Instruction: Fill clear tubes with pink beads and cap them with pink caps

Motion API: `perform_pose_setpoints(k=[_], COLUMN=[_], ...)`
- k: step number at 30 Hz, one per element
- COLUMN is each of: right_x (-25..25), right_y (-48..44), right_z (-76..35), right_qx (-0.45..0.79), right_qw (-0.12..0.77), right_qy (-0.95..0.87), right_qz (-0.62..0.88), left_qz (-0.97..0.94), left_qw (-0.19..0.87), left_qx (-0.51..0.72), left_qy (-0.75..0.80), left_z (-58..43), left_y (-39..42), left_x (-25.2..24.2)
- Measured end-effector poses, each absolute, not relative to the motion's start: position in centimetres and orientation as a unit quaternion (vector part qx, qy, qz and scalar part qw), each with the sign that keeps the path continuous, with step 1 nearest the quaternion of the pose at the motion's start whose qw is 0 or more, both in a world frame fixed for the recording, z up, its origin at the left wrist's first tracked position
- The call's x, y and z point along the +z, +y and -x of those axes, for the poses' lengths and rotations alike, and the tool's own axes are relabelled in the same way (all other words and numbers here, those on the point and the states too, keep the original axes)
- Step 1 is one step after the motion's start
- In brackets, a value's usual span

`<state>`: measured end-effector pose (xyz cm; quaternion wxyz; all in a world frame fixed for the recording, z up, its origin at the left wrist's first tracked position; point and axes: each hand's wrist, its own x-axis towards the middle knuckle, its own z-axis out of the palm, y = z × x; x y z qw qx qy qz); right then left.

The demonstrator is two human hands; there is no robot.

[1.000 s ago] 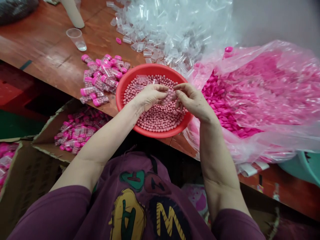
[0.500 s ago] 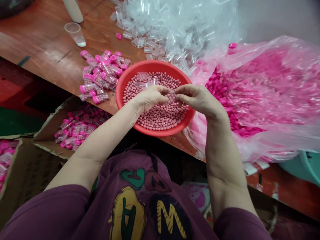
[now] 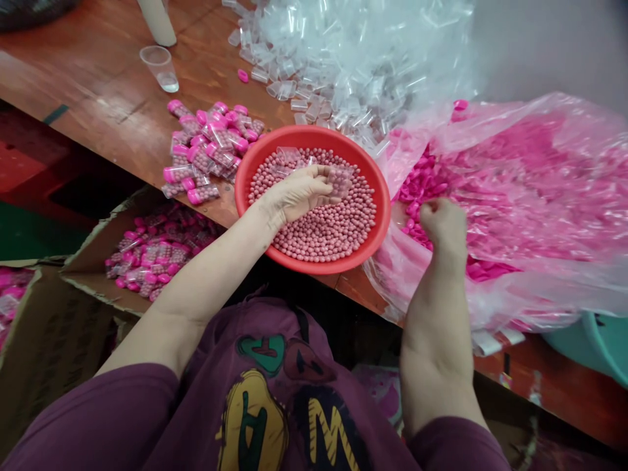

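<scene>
Over the red basin [image 3: 314, 263] of small pink beads [image 3: 324, 233], my left hand [image 3: 304, 193] is closed on a small clear bottle [image 3: 339, 182] with pink beads in it. More clear plastic pieces [image 3: 289, 157] lie on the beads behind that hand. To the right of the basin, my right hand [image 3: 445, 226] is at the pile of bright pink caps [image 3: 419, 180] spilling from a clear plastic bag [image 3: 540, 131]. Its fingers look curled, but their tips are hidden, so anything in them cannot be made out.
Capped, bead-filled bottles [image 3: 210, 144] lie heaped left of the basin. Below them a cardboard box [image 3: 93, 255] holds more. Loose clear bottles [image 3: 314, 72] spread across the back of the wooden table [image 3: 108, 98]. A clear cup [image 3: 159, 65] stands back left; a teal tub [image 3: 589, 340] is at right.
My right hand has left the bottle and moved right to the pink caps. My left hand still holds the bottle over the basin. The whole view has shifted slightly.
</scene>
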<state>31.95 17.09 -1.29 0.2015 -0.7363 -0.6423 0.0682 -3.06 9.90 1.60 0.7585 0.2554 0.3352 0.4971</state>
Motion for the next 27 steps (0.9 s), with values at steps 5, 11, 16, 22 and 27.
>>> perform_pose_setpoints(k=[5, 11, 16, 22, 27], right_x=[-5.3, -5.9, -4.5, -5.9, -7.4], right_y=[15.4, 14.8, 14.9, 17.6, 19.0], right_z=[-34.3, -33.3, -33.6, -32.2, -31.0], right_qx=[0.108, 0.074, 0.031, -0.01, -0.016], right_qw=[0.097, 0.038, 0.045, 0.032, 0.049], right_qy=[-0.638, -0.638, -0.611, -0.592, -0.55], right_qz=[0.756, 0.766, 0.79, 0.805, 0.834], left_qz=[-0.248, -0.277, -0.285, -0.279, -0.281], left_qw=[0.756, 0.74, 0.73, 0.727, 0.726], left_qx=[0.49, 0.484, 0.485, 0.489, 0.497], left_qy=[0.356, 0.376, 0.388, 0.394, 0.384], left_z=[2.8, 3.0, 3.0, 2.8, 2.9], left_y=[9.8, 9.2, 9.2, 9.0, 9.0], left_x=[2.2, 2.0, 1.9, 2.2, 1.9])
